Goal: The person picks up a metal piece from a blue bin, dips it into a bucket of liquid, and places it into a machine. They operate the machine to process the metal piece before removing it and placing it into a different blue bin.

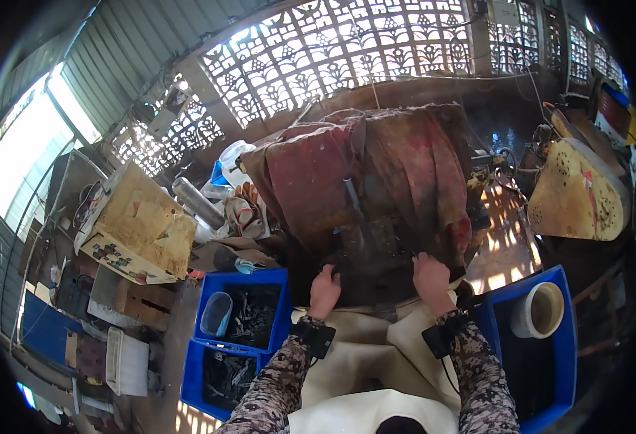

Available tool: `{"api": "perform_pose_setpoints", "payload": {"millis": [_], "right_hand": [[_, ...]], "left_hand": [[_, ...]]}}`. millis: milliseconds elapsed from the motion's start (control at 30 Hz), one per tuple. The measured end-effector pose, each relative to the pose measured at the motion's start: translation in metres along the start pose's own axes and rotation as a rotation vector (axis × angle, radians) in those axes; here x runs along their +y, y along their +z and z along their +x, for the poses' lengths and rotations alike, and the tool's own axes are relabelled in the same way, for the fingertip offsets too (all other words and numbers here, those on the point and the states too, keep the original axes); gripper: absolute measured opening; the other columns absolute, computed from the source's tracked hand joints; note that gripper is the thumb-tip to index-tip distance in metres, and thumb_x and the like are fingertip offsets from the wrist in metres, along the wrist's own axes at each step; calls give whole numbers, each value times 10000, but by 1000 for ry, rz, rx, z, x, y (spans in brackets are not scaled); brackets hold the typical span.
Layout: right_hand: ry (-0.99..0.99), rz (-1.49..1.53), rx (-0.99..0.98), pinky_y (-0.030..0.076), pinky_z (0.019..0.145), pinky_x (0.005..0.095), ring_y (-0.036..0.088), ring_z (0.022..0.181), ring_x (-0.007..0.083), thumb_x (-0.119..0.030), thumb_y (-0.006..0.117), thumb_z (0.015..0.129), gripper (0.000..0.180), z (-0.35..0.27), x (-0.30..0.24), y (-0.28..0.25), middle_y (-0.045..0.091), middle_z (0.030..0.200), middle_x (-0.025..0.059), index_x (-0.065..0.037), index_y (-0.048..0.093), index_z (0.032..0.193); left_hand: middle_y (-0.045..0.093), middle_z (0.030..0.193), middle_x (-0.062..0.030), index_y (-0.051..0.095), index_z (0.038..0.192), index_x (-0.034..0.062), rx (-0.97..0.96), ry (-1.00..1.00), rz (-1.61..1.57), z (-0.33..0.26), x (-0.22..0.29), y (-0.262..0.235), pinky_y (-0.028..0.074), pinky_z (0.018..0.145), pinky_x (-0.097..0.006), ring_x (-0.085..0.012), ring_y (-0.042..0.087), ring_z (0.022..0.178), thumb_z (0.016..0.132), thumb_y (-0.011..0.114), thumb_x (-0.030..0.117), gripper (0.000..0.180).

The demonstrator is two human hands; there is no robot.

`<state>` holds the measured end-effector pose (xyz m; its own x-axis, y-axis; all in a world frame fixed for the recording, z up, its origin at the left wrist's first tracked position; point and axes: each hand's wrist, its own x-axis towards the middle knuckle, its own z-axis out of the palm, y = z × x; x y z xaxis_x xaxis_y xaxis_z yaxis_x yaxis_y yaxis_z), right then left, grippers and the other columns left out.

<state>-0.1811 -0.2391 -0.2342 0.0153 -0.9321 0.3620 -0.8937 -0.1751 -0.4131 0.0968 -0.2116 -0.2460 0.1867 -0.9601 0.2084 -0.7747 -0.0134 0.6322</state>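
Note:
My left hand (325,292) and my right hand (432,279) are apart at the near edge of a dark, dirty work surface (376,278). The fingers of each are closed, thumbs toward the middle; whatever they hold is too dark to make out. Above and beyond them, a stained red cloth (303,173) drapes over a bulky machine. A grey metal rod (353,195) slants down the front of the cloth. A cream apron (354,362) covers my lap, and a dark band with a small black box sits on each wrist.
To the left stand blue bins (287,307) of dark strips, one with a clear scoop (217,314). At right, another blue bin (568,340) holds a white bucket (538,309). A stained box (144,224), a metal cylinder (196,202) and a yellowed housing (578,192) stand farther out.

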Motion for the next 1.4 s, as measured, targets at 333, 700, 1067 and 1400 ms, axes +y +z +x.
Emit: {"api": "perform_pose_setpoints", "payload": {"millis": [333,700,1067,1400], "right_hand": [[47,-24,-19,515,577,476,640,673,376,-254,567,919,209,1,0,2,636,734,159,-65,566,829],[59,-94,-48,534,582,459,659,674,353,-260,555,929,216,1,-2,3,651,756,142,-68,584,834],[74,-52,-59,522,607,488,651,704,384,-268,554,927,235,3,-4,2,650,747,177,-55,571,828],[83,-79,-90,529,614,483,657,706,378,-265,547,927,234,2,-4,1,656,756,174,-53,586,836]], "left_hand": [[651,1030,-258,544,1188,31,-46,-82,52,4,0,2,472,875,-485,-422,606,1007,911,547,230,341],[648,898,-267,547,1061,22,-35,-22,118,3,-15,10,483,763,-536,-447,617,892,922,482,147,198],[655,935,-268,564,1105,23,-69,-33,98,2,-13,7,489,791,-520,-436,621,930,906,503,129,234],[654,972,-260,514,1331,142,-61,-108,-9,1,-2,-2,491,820,-490,-432,621,935,874,550,77,462]]}}
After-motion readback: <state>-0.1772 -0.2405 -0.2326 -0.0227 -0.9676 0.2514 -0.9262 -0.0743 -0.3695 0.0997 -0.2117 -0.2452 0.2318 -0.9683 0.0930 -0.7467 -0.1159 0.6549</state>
